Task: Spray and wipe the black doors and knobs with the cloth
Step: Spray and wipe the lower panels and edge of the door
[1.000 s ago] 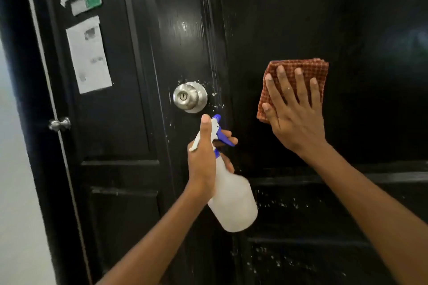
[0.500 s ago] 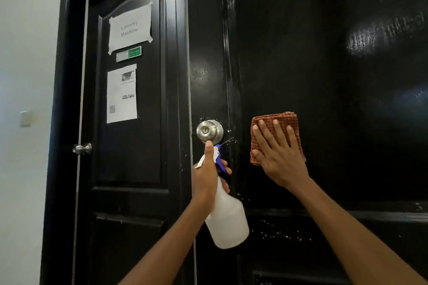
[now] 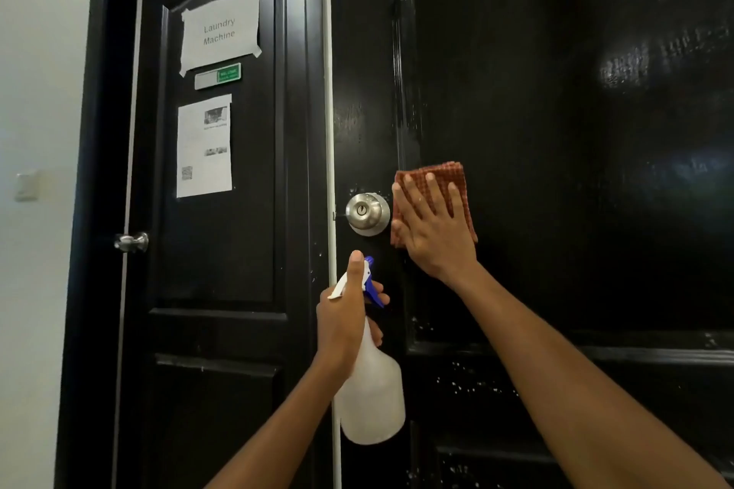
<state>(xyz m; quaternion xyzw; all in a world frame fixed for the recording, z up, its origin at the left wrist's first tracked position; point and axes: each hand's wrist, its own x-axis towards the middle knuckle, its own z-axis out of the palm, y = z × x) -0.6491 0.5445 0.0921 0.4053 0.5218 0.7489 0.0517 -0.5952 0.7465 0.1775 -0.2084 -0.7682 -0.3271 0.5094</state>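
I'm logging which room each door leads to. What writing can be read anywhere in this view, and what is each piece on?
"Laundry Machine": on the taped paper sign at the top of the left black door.
Green and grey plate below the sign: white lettering, too small to read.
Printed notice lower down: small photos, text and what looks like a QR code, all too blurred to read.
Spray bottle: no label visible.

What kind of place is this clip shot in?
Probably an indoor hallway of a shared house or lodging: two glossy black doors side by side, a taped "Laundry Machine" sign, and a light switch on the wall.
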